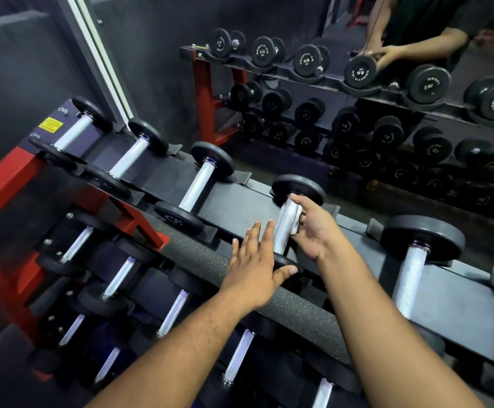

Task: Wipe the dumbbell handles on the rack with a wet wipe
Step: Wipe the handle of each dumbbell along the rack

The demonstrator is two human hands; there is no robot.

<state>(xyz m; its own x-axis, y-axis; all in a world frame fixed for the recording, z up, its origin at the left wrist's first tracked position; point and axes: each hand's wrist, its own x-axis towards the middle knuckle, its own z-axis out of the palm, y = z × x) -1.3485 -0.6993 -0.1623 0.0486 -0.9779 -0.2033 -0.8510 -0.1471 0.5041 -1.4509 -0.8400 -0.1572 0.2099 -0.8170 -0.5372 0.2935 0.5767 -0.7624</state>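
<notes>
Rack (pixel 239 198): black sloped shelves on a red frame, several tiers, set against a mirror (pixel 357 119) that repeats the rows. Top tier: five dumbbells lying front to back, knurled silver handles up. Dumbbell in work (pixel 298 188): fourth from the left, far plate at the shelf's back edge, near plate (pixel 284 262) at the front lip. Left hand (pixel 253 263): fingers spread and straight, palm over the padded front rail, thumb laid against the near plate; bracing, holding nothing. Right hand (pixel 313 228): fingers and thumb curled about the handle (pixel 284 223), pinching the wet wipe (pixel 295 212) against its right side. Wet wipe: small, white, bunched, at the far half of the handle near the back plate; the near half shows bare. Risks, as judged: the wipe could bunch further and skip the knurling's underside, since only one side looks covered; a hard stroke could roll the dumbbell in its cradle if the left thumb lifts; the wipe could snag on the knurl and tear. Remaining: neighbouring handles, right one (pixel 409 278) included, appear untouched.
</notes>
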